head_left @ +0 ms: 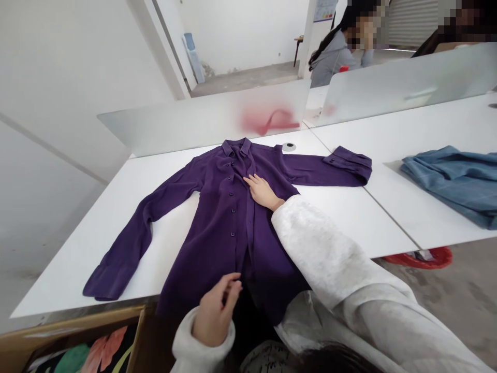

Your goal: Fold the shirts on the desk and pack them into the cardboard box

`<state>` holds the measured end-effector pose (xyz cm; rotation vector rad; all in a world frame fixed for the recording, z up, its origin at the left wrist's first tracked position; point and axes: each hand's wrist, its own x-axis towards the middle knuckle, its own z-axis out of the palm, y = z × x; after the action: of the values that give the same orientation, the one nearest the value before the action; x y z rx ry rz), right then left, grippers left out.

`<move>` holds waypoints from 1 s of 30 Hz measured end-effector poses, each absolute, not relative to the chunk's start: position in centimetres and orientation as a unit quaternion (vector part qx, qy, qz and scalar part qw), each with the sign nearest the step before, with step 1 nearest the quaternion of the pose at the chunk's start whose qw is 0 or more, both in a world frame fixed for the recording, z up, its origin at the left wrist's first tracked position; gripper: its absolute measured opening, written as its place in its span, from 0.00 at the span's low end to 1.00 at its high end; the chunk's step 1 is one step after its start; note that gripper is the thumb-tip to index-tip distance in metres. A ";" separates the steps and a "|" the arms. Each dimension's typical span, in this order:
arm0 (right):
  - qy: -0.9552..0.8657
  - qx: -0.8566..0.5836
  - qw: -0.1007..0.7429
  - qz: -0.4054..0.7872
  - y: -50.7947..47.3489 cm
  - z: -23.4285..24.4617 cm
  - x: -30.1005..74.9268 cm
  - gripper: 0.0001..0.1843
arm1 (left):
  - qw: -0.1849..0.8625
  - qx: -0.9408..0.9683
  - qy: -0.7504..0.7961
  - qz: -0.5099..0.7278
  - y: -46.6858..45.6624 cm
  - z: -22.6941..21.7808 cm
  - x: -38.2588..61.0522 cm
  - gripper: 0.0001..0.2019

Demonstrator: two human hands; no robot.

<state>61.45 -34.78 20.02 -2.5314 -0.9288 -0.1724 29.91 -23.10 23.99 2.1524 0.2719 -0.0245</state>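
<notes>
A purple button-up shirt point(217, 207) lies face up on a white table point(116, 207), sleeves spread to both sides, its hem hanging over the near edge. My right hand point(262, 190) lies flat with fingers stretched out on the shirt's chest, near the button placket. My left hand point(215, 311) is at the hem by the table's near edge, fingers pinched on the purple fabric there. Both arms wear white fuzzy sleeves.
A blue folded garment point(454, 181) lies on the adjoining table at right. Frosted dividers point(202, 122) stand behind the tables; a person sits beyond them. A cardboard box point(77, 342) with colourful clothes sits at lower left. A red basket point(423, 257) is under the right table.
</notes>
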 end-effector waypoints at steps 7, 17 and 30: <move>-0.346 -0.902 0.258 -0.031 -34.7 19.9 61.8 0.33 | 0.576 0.808 0.081 -0.090 -26.5 20.0 31.4 0.17; -0.083 -0.973 0.133 -0.171 -51.2 23.1 67.3 0.27 | 0.609 0.786 0.098 -0.045 -26.1 20.0 30.9 0.14; 0.190 -0.873 0.297 -0.336 -66.4 20.3 67.4 0.27 | 0.517 0.856 -0.012 0.024 -26.8 21.8 32.5 0.11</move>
<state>67.36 -66.45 20.29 -2.3221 0.5060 -0.8935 32.48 -26.77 21.83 2.0544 -0.0287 0.0570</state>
